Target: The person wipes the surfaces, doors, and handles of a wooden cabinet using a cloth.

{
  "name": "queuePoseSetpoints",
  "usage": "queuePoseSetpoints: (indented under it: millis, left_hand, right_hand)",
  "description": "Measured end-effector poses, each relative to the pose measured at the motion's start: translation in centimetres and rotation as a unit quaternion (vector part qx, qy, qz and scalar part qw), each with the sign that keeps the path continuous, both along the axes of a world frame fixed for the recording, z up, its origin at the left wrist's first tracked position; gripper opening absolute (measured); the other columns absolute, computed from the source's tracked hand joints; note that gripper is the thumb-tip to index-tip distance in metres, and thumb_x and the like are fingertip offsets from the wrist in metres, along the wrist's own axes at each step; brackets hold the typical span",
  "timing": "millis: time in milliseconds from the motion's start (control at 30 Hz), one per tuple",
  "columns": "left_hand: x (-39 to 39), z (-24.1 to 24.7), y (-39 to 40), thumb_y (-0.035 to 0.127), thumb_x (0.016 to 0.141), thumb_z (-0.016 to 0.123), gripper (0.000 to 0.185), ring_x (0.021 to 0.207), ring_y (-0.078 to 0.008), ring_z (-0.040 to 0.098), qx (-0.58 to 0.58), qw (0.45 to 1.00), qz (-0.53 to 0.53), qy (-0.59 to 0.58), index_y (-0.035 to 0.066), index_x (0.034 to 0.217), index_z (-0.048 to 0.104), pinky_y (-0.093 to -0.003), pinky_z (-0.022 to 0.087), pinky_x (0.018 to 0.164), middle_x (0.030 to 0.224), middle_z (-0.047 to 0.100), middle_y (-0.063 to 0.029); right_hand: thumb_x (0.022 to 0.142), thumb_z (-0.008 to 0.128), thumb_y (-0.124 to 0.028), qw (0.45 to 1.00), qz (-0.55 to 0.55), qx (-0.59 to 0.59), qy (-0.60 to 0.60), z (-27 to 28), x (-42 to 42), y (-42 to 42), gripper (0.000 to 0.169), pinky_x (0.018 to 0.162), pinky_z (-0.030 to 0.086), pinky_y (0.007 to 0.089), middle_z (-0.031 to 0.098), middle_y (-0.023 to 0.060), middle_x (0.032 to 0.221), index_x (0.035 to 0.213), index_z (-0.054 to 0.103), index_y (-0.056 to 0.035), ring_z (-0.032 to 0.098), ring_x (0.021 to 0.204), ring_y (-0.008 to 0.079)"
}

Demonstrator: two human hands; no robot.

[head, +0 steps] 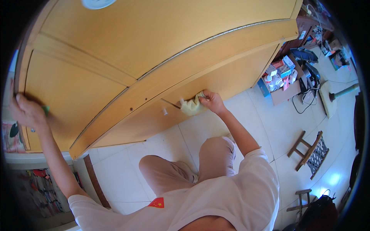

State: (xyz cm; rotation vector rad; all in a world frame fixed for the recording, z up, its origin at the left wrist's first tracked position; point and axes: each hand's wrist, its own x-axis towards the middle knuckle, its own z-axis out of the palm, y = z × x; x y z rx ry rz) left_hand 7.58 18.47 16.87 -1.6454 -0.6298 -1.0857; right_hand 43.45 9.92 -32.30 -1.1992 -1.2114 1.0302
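Before me stands a large light-wood cabinet (pixel 202 55) with a metal piano hinge (pixel 208 40) along its panel. My left hand (pixel 30 111) rests against the cabinet's left edge, partly blurred, with a small green patch showing beside it. In my right hand (pixel 212 101) is a pale yellow cloth (pixel 192 107), pinched between thumb and fingers and touching the lower cabinet front. A small whitish knob (pixel 165 111) sits on the lower door, just left of the cloth. Part of a white round dish (pixel 98 3) shows at the top edge.
An open cardboard box (pixel 284 92) of bottles and packets stands right of the cabinet, near cables and black bags. Further right lie a mop-like tool (pixel 329 99) and a folding wooden stool (pixel 309 153). A shelf of packed items (pixel 46 190) is at lower left.
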Motion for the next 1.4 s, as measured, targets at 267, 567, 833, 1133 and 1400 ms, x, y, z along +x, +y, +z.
queuePoseSetpoints:
  millis: [267,567,833,1133,1400]
  left_hand:
    - [-3.0,-0.1,0.4,0.02,0.092,0.05,0.035,0.088,-0.0339,0.055,-0.044,0.996,-0.005,-0.077,-0.012,0.104,0.06,-0.0389,0.044,0.085,0.1,0.061,-0.0283]
    - [-4.1,0.2,1.4,0.025,0.092,0.049,0.045,0.099,-0.0299,0.056,-0.047,0.986,-0.008,-0.161,-0.011,0.12,0.053,-0.0351,0.046,0.086,0.115,0.058,-0.0256]
    - [-0.3,-0.8,-0.2,0.023,0.093,0.046,0.045,0.098,-0.0291,0.061,-0.079,0.984,-0.017,-0.161,-0.013,0.119,0.055,-0.0371,0.05,0.087,0.113,0.06,-0.0274]
    - [-1.3,-0.7,-0.3,0.02,0.091,0.05,0.035,0.083,-0.029,0.055,-0.055,0.991,-0.016,-0.121,-0.011,0.103,0.059,-0.0369,0.046,0.079,0.096,0.061,-0.0255]
    - [-2.2,0.1,0.8,0.019,0.086,0.048,0.032,0.077,-0.0365,0.056,0.054,0.992,0.114,0.021,0.004,0.108,0.067,-0.0443,0.043,0.073,0.09,0.064,-0.0205]
  right_hand:
    - [0.074,0.068,-0.029,0.948,0.004,-0.179,-0.262,-14.9,-2.3,1.1,0.026,0.063,0.047,0.0446,0.064,0.0165,0.074,0.074,0.064,-0.0036,0.061,0.068,0.034]
    - [0.08,0.057,-0.022,0.877,-0.221,-0.396,-0.157,-25.2,0.1,1.9,0.029,0.086,0.049,0.0453,0.066,0.0196,0.102,0.099,0.069,-0.0042,0.063,0.099,0.0354]
    - [0.081,0.055,-0.017,0.82,-0.436,-0.345,-0.141,-27.2,6.2,3.0,0.032,0.084,0.05,0.0452,0.065,0.0229,0.102,0.106,0.064,0.0011,0.063,0.097,0.0381]
    - [0.077,0.056,0.003,0.862,-0.14,-0.401,0.277,-22.5,-8.9,2.5,0.023,0.053,0.054,0.045,0.062,0.0145,0.09,0.1,0.059,0.001,0.065,0.077,0.0299]
    - [0.075,0.058,0.004,0.873,-0.093,-0.359,0.316,-11.2,-1.4,2.4,0.019,0.057,0.054,0.0402,0.061,0.0119,0.08,0.094,0.059,0.0046,0.063,0.068,0.0255]
